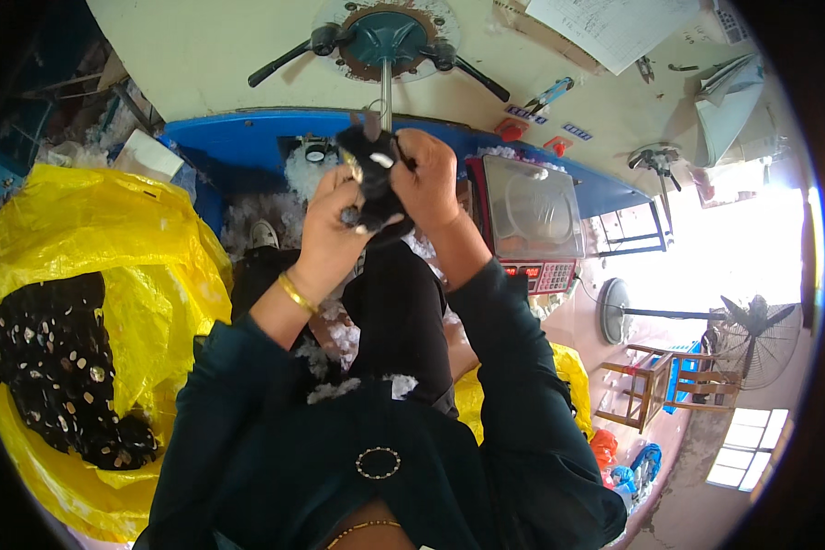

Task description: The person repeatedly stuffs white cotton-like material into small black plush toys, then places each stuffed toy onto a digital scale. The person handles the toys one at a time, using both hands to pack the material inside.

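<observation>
Both hands grip a small black plush toy skin (pixel 372 174) with white and pale patches, up in front of a thin metal tube (pixel 386 96). My left hand (pixel 332 218), a gold bangle at its wrist, is closed on its lower left side. My right hand (pixel 428 176) is closed on its upper right side, fingers partly hidden behind the cloth. The tube comes out of a dark green round fitting (pixel 387 41) with two black-handled levers. How far the toy skin reaches over the tube's end is hidden.
At left stands a yellow sack (pixel 110 215) with black spotted plush pieces (pixel 50 357). A digital scale (pixel 533 206) stands to the right. Red buttons (pixel 511 129), pliers (pixel 550 94) and papers (pixel 614 27) are on the machine face. White fluff (pixel 307 179) lies below; a fan (pixel 752 339) stands farther right.
</observation>
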`<state>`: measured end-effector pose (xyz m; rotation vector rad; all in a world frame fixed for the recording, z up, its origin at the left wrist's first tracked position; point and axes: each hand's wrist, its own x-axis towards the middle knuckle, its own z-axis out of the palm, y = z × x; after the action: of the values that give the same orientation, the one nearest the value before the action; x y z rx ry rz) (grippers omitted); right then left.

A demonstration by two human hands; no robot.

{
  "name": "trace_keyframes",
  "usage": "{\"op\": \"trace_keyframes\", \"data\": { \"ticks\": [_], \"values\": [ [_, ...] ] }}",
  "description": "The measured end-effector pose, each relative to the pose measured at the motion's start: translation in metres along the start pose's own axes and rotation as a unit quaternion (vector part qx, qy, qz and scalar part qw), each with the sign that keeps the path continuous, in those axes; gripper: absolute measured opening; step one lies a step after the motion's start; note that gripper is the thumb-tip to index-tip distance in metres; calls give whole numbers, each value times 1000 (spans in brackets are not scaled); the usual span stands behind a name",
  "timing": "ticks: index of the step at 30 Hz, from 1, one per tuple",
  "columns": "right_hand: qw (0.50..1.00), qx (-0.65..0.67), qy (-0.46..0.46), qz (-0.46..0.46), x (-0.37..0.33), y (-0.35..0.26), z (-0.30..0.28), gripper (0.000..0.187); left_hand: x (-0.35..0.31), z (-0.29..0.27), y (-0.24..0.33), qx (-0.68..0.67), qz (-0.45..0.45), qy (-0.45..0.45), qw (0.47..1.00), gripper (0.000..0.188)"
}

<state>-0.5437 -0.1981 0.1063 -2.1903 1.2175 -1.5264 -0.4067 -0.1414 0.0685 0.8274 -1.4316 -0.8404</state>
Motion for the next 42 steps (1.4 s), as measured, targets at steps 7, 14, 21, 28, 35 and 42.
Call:
{"op": "trace_keyframes", "data": {
  "ticks": [7, 14, 21, 28, 35, 42],
  "values": [
    [995, -40, 52, 71, 41, 11, 19, 24, 44, -22, -14, -216, -239, -55, 945, 32],
    [995, 71, -13, 71, -2, -11, -3, 27, 16, -54, -30, -435, -236, -168, 853, 31],
    [976, 172, -72, 116, -13, 3, -22, 29, 13, -29, -8, -389, -318, -131, 855, 36],
    [956, 231, -149, 99, -13, 23, -40, 11, -14, 8, 15, -262, -204, -54, 942, 41],
    [759, 445, -184, 438, -3, 41, -47, 29, 9, 25, 61, -256, -260, -29, 931, 48],
    [867, 330, -241, 287, 2, 15, -64, 47, 11, 23, 48, -307, -315, -1, 898, 54]
  ]
}}
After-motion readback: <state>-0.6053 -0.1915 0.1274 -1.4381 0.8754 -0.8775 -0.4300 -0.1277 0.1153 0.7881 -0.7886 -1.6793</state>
